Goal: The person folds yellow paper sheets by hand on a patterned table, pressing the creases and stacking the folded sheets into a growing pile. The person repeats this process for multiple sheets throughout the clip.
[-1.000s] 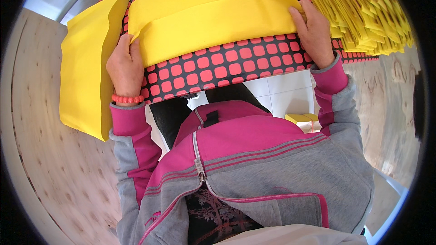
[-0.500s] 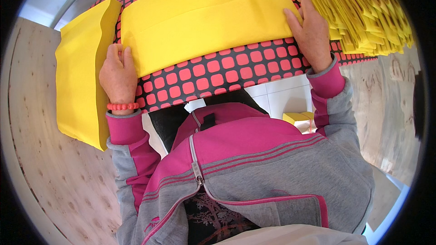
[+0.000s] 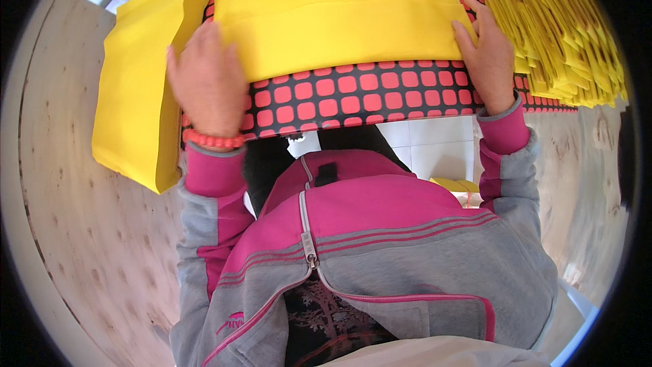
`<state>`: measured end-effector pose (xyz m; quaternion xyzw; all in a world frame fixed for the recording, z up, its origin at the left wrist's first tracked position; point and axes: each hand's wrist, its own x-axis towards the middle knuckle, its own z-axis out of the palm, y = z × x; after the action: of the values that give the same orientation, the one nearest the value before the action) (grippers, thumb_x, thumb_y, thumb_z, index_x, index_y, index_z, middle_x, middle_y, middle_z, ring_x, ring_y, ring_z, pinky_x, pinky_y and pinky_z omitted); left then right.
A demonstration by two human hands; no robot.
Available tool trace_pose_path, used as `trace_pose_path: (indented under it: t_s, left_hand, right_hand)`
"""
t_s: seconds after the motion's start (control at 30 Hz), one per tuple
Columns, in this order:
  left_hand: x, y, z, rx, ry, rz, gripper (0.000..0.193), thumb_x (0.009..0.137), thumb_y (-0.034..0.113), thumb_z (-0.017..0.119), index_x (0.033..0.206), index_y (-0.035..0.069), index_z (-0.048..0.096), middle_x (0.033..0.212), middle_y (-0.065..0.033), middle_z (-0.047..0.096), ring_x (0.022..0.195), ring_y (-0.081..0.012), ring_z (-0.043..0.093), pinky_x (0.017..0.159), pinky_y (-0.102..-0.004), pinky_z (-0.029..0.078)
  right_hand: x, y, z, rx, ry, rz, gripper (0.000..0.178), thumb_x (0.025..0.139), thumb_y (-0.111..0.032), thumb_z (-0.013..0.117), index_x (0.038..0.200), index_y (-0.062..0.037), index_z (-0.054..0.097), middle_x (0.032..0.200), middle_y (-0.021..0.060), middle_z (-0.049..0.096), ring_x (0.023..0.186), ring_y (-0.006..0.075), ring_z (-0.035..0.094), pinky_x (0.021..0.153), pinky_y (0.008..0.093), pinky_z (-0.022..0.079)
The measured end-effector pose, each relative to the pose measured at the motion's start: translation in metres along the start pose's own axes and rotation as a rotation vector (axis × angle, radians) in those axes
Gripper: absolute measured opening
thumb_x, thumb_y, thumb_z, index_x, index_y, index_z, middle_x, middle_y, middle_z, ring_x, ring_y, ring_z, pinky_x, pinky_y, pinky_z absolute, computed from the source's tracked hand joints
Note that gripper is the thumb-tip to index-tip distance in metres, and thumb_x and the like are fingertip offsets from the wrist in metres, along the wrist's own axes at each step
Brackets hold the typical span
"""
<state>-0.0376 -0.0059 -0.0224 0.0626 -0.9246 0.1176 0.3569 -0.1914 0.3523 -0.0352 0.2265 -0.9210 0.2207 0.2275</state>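
Observation:
A folded yellow fabric piece (image 3: 346,20) lies flat across the table, with a crease running along its length. My left hand (image 3: 209,81), blurred by motion, is over its near left corner with the fingers apart, and a red bead bracelet (image 3: 213,139) circles that wrist. At the right end of the fabric, my right hand (image 3: 490,54) rests with thumb and fingers spread along the edge. Left of my left hand sits a thick yellow fabric stack (image 3: 139,81), partly overhanging the table's side.
A black cloth with red squares (image 3: 346,105) covers the table. At the far right, folded yellow pieces (image 3: 557,34) are heaped in a layered pile. Below the table a yellow-topped box (image 3: 454,185) shows on the floor. Wooden panels (image 3: 75,183) flank both sides.
My left hand has lifted off the fabric's left edge and moved up and inward, fingers spreading. My right hand stays at the right edge. The whole view has shifted slightly.

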Motion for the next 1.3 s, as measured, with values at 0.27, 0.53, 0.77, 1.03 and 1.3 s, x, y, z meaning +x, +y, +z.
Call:
trace_pose_path:
  t_s: [0.27,0.53,0.77,1.03,1.3]
  left_hand:
    - [-0.002,0.104,-0.008,-0.684,-0.327,0.276,0.066,0.095,0.042,0.066,0.148,0.007,0.049,0.156,-0.0228,0.042,0.146,-0.0385,0.039,0.118,-0.0576,0.029]
    - [-0.011,0.099,-0.009,-0.521,-0.413,0.149,0.074,0.095,0.053,0.062,0.153,0.011,0.045,0.161,-0.0219,0.037,0.150,-0.0378,0.034,0.116,-0.0690,0.023]
    - [-0.012,0.098,-0.005,-0.478,-0.441,0.187,0.073,0.098,0.057,0.055,0.156,0.013,0.043,0.162,-0.0209,0.035,0.151,-0.0376,0.032,0.116,-0.0702,0.022]
    - [-0.011,0.095,-0.002,-0.461,-0.416,0.244,0.067,0.096,0.047,0.058,0.152,0.014,0.047,0.162,-0.0198,0.035,0.152,-0.0372,0.030,0.115,-0.0740,0.019]
    - [-0.018,0.077,-0.004,-0.488,-0.410,0.261,0.072,0.095,0.052,0.059,0.155,0.014,0.045,0.164,-0.0201,0.033,0.153,-0.0360,0.030,0.118,-0.0691,0.019]
  right_hand:
    - [0.001,0.000,-0.001,0.034,-0.054,0.049,0.039,0.095,-0.024,0.070,0.130,-0.0106,0.061,0.082,0.0134,0.066,0.073,0.0341,0.066,0.066,0.0441,0.050]
    - [0.000,0.002,-0.001,0.038,-0.038,0.042,0.039,0.095,-0.024,0.070,0.130,-0.0098,0.062,0.078,0.0101,0.065,0.069,0.0301,0.065,0.063,0.0419,0.049]
    - [-0.010,-0.014,-0.008,-0.126,0.187,-0.168,0.038,0.094,-0.022,0.067,0.129,-0.0080,0.063,0.111,0.0136,0.069,0.098,0.0319,0.068,0.080,0.0415,0.055]
    - [-0.052,-0.135,0.026,0.347,-0.068,-0.388,0.055,0.090,-0.034,0.072,0.133,-0.0015,0.060,0.139,0.0188,0.060,0.129,0.0360,0.057,0.109,0.0504,0.043]
    - [-0.061,-0.116,0.014,0.074,-0.135,-0.334,0.072,0.091,-0.052,0.067,0.138,0.0013,0.056,0.148,0.0209,0.053,0.140,0.0353,0.048,0.116,0.0504,0.036]
